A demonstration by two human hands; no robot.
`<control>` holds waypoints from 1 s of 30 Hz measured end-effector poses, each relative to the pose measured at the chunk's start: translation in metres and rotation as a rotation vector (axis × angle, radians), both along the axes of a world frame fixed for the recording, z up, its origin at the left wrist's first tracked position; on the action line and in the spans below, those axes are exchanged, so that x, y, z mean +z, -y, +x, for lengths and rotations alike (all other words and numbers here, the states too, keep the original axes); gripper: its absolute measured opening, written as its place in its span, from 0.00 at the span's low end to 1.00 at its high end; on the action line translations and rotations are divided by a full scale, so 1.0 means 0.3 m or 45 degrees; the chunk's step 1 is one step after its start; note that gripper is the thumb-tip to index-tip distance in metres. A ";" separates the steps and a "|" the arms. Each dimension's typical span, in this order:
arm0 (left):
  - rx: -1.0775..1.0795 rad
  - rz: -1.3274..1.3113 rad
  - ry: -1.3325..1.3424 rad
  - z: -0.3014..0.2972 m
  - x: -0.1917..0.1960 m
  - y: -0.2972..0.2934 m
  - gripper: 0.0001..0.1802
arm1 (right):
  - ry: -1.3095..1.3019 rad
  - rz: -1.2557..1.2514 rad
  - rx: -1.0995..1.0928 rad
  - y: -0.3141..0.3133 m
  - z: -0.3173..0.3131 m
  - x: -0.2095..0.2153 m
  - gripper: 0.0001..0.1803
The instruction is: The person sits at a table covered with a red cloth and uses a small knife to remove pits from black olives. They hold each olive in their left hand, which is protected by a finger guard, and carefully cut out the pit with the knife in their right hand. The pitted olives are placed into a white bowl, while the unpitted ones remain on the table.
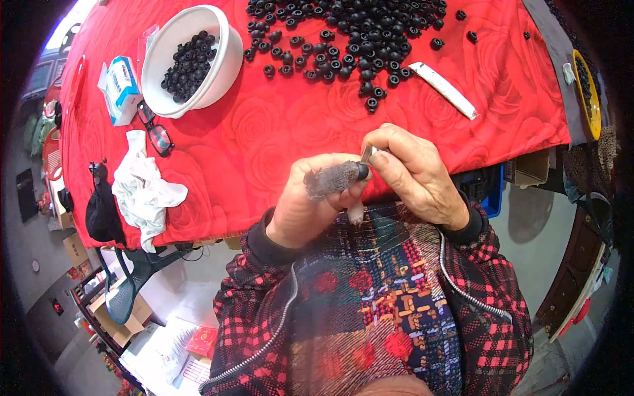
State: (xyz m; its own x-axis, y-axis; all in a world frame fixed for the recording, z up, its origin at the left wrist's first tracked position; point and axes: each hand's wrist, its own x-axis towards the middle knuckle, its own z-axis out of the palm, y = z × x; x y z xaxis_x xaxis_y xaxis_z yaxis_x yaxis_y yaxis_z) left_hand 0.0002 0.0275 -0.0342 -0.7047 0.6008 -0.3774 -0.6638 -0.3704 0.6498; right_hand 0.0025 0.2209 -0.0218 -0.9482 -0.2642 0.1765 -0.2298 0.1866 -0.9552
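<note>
Just above my lap, at the table's near edge, both hands meet over one small black round part [362, 171]. My left hand [300, 201] is closed and pinches that part between its fingertips. A fuzzy dark grey wrap [330, 181] covers one digit of this hand, and a paler cover shows on another fingertip below. My right hand [419, 178] pinches a small flat metal blade [366, 154], its edge at or very close to the black part. Whether blade and part touch, I cannot tell. Beyond my hands, a pile of similar black knobbed parts [370, 39] spreads over the red tablecloth [264, 142].
A white bowl [229, 69] with black parts stands at the upper left, near a blue-and-white packet [121, 89], black eyeglasses [158, 136] and a white cloth [142, 178]. A white strip [444, 91] lies right of the pile. A yellow-rimmed container [595, 105] is far right.
</note>
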 end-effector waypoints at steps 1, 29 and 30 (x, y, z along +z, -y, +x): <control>0.006 0.037 0.011 0.001 -0.005 0.001 0.31 | -0.014 0.007 0.000 0.000 -0.002 -0.002 0.06; -0.006 0.181 0.217 -0.004 -0.013 0.001 0.25 | 0.032 0.038 0.153 -0.028 -0.021 -0.006 0.06; -0.016 0.194 0.203 -0.004 -0.016 0.003 0.24 | 0.027 0.041 0.159 -0.028 -0.023 -0.006 0.06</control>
